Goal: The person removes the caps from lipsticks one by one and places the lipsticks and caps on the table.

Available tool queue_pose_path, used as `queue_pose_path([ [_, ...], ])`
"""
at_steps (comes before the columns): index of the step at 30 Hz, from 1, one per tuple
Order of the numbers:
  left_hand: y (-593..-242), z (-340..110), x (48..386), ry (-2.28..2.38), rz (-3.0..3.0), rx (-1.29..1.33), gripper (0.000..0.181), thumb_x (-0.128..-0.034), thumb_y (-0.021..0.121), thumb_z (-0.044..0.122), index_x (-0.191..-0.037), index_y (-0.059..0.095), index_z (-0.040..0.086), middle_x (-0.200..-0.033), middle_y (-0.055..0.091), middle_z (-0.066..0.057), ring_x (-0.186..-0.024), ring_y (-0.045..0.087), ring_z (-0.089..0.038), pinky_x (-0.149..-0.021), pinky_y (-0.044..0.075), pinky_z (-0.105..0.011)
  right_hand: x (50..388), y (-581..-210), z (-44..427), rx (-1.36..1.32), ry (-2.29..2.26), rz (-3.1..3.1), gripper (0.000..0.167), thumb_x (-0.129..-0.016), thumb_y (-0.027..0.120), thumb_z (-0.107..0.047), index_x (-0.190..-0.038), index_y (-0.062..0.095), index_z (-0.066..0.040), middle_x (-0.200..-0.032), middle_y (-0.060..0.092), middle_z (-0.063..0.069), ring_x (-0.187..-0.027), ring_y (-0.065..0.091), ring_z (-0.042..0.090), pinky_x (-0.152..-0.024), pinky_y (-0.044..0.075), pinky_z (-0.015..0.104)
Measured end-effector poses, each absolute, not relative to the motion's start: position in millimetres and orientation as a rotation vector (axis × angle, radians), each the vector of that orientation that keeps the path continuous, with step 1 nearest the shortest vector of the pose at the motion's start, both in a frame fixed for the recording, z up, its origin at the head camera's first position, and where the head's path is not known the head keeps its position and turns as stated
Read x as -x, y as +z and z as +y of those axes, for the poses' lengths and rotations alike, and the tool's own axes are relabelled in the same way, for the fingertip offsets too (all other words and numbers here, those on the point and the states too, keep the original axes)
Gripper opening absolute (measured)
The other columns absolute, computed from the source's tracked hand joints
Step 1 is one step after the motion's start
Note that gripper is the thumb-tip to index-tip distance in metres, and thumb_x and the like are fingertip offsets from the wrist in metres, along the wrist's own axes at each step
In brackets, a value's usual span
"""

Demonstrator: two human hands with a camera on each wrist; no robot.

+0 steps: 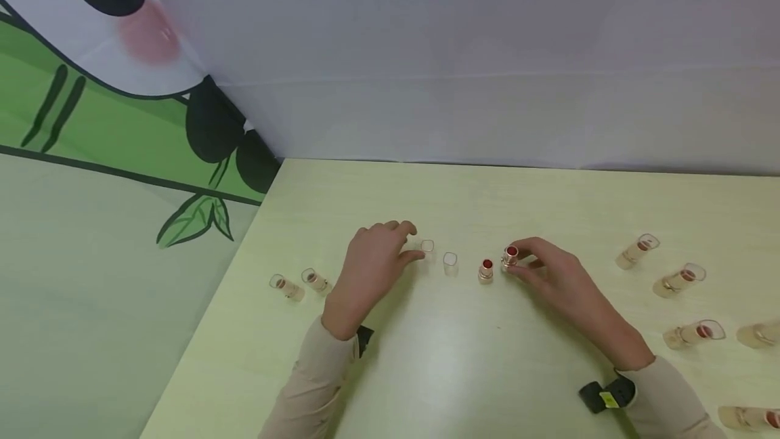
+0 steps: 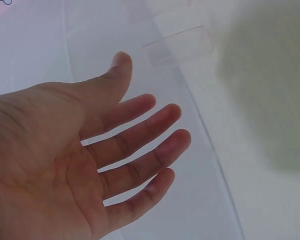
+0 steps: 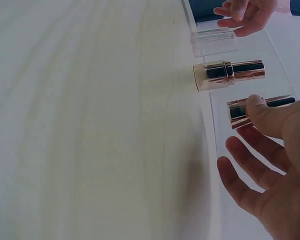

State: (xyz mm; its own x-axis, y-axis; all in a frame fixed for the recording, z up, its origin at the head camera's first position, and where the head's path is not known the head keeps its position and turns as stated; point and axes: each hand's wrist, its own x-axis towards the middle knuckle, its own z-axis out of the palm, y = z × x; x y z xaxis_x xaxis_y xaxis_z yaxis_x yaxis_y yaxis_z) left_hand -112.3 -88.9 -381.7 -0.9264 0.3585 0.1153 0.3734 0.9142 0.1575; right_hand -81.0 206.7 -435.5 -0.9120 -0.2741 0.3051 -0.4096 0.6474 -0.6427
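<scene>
My right hand (image 1: 557, 280) pinches an uncapped gold lipstick (image 1: 510, 257) between thumb and fingers, its red tip upward. Just left of it a second uncapped lipstick (image 1: 485, 272) stands upright on the table; the right wrist view shows its shiny gold tube (image 3: 215, 76). Two clear caps, a nearer one (image 1: 450, 263) and one farther left (image 1: 427, 247), stand between the hands. Beside the left cap is my left hand (image 1: 373, 266), fingers spread and holding nothing. In the left wrist view its palm (image 2: 55, 165) is bare and a clear cap (image 2: 177, 47) shows beyond the thumb.
Two capped lipsticks, one (image 1: 286, 287) left of the other (image 1: 316, 281), stand left of my left hand. Several more capped ones, such as this lipstick (image 1: 678, 281), are on the right side. The pale wooden table (image 1: 420, 371) meets a white curtain (image 1: 487, 120) at the back.
</scene>
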Motion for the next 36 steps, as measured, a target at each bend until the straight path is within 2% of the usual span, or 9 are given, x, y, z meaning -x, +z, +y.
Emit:
queue_pose_path([
  [7, -368.3, -91.3, 102.3, -0.277, -2.965, 0.500, 0.031, -0.0911, 0.081, 0.030, -0.117, 0.073, 0.014, -0.103, 0.077, -0.002, -0.090, 0.072, -0.026, -0.077, 0.056, -0.043, 88.9, -433.9, 211.3, -0.530, 1.104, -2.844, 0.032, -0.090, 0.079, -0.005, -0.120, 0.069, -0.005, -0.113, 0.075, 0.010, -0.098, 0.072, 0.027, -0.087, 0.059, 0.049],
  [14, -359.1, -99.2, 88.4, -0.256, -2.894, 0.426, 0.030, -0.0888, 0.084, 0.029, -0.114, 0.074, 0.015, -0.100, 0.077, -0.002, -0.086, 0.070, -0.025, -0.072, 0.055, -0.041, 97.8, -435.7, 216.1, -0.569, 1.106, -2.891, 0.030, -0.091, 0.079, -0.007, -0.120, 0.071, -0.002, -0.116, 0.075, 0.014, -0.106, 0.069, 0.032, -0.092, 0.055, 0.054],
  [25, -345.9, -118.1, 66.6, -0.199, -2.796, 0.207, 0.031, -0.0874, 0.086, 0.019, -0.114, 0.073, 0.009, -0.108, 0.077, -0.010, -0.089, 0.069, -0.032, -0.059, 0.055, -0.040, 107.7, -437.8, 224.6, -0.615, 1.061, -2.915, 0.024, -0.091, 0.079, -0.009, -0.114, 0.071, -0.008, -0.106, 0.074, 0.004, -0.098, 0.064, 0.024, -0.088, 0.053, 0.048],
  [36, -353.5, -136.0, 61.3, -0.213, -2.837, 0.058, 0.035, -0.0824, 0.089, 0.012, -0.114, 0.074, 0.009, -0.110, 0.077, -0.011, -0.093, 0.069, -0.035, -0.064, 0.057, -0.045, 118.0, -441.7, 232.5, -0.631, 1.054, -2.918, 0.025, -0.091, 0.079, -0.008, -0.115, 0.072, -0.008, -0.108, 0.074, 0.006, -0.101, 0.064, 0.026, -0.090, 0.053, 0.049],
])
